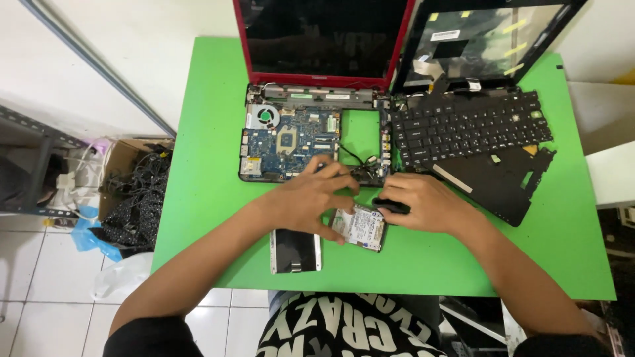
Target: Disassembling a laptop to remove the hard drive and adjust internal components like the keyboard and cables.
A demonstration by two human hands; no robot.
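Left hand (311, 198) spread over the front edge of the opened red laptop base (291, 142), fingertips on the hard drive (360, 227) lying on the green surface (205, 198) just before it. Right hand (423, 205) beside, grip pinching a small black tool (391, 206) near the drive. Loose keyboard (469, 125) further right.

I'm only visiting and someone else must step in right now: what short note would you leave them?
Left hand: fingers on the front edge of the opened laptop base, touching the hard drive.
Right hand: grips a dark tool beside the drive.
Done: keyboard off, lying to the right; drive lies on the green table.
Left: base open, board exposed.
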